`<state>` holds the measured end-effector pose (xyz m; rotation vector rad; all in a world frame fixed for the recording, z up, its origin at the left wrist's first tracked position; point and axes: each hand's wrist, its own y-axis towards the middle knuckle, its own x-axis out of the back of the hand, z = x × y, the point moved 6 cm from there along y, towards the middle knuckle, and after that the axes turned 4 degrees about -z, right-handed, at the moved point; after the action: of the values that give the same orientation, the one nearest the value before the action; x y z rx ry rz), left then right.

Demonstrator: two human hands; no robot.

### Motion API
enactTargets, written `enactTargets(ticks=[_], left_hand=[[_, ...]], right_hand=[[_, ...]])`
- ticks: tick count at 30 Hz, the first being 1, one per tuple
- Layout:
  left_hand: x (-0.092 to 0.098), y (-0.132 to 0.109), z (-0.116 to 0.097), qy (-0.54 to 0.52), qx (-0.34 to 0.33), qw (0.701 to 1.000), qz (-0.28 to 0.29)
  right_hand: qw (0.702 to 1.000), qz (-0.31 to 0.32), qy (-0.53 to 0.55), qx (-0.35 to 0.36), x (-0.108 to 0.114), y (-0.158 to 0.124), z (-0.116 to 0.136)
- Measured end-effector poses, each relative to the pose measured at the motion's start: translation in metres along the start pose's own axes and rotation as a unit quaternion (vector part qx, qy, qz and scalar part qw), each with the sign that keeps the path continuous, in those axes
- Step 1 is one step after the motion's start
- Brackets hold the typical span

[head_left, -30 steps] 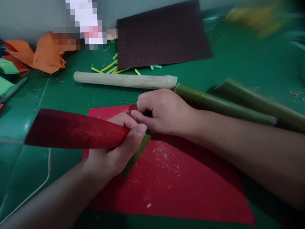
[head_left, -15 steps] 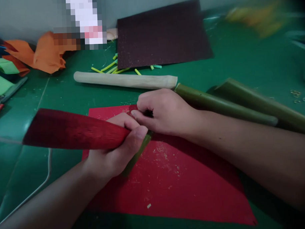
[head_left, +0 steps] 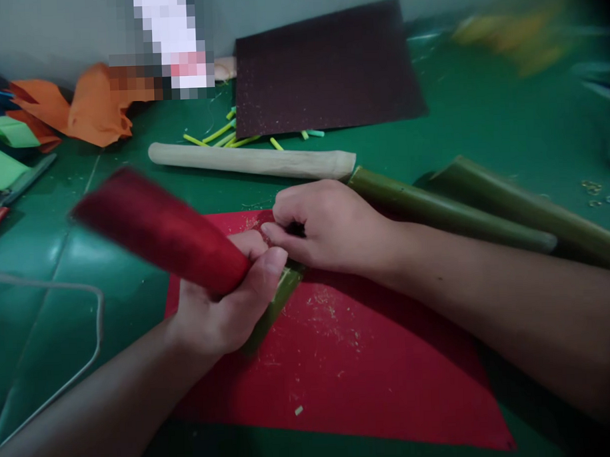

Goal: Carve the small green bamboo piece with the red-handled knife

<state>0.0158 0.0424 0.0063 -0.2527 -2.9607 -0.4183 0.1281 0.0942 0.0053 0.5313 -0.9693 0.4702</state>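
Your left hand (head_left: pixel 232 314) grips the red tapered piece (head_left: pixel 168 233) over the bamboo piece (head_left: pixel 278 306) on the red sheet (head_left: pixel 390 372); your right hand (head_left: pixel 329 224) is curled, contents hidden. Risk: poorly braced bamboo could shift, letting the red piece slip toward your knuckles.

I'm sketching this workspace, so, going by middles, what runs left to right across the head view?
Light green sheet, crumpled orange sheet, red handle-like piece, left hand, right hand, green bamboo piece beyond the right forearm, small rings.
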Motion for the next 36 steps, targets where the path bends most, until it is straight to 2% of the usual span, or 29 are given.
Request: enactTargets(ticks=[4,10,19,24,26,32,36], left_hand=[[0.0015,-0.0018,0.0042,-0.015,0.012,1.000,0.001],[-0.0005,0.0038,-0.0022,-0.017,-0.024,1.000,0.004],[-0.0039,0.0081,-0.0049,-0.023,-0.018,0.999,-0.020],[-0.0042,0.0049,-0.0039,-0.041,-0.025,0.999,0.003],[-0.0037,0.0019,-0.0010,-0.037,-0.014,0.999,0.013],[0.0027,0.0005,-0.0003,-0.001,-0.018,1.000,-0.021],[-0.0021,0.0048,-0.0039,0.020,-0.025,0.999,0.007]], right_hand=[[1.000,-0.002,-0.004,-0.002,-0.0002,0.0004,0.0001],[1.000,-0.009,-0.001,-0.001,0.0001,0.0003,-0.0015],[1.000,-0.008,0.007,-0.002,-0.0004,0.0003,-0.0023],[1.000,0.000,-0.003,-0.006,-0.0005,0.0014,-0.0008],[1.000,-0.002,-0.008,-0.006,-0.0002,0.0016,-0.0005],[1.000,-0.011,-0.004,-0.002,0.0001,0.0007,-0.0007],[1.000,-0.015,0.000,-0.002,0.0003,0.0007,-0.0010]])
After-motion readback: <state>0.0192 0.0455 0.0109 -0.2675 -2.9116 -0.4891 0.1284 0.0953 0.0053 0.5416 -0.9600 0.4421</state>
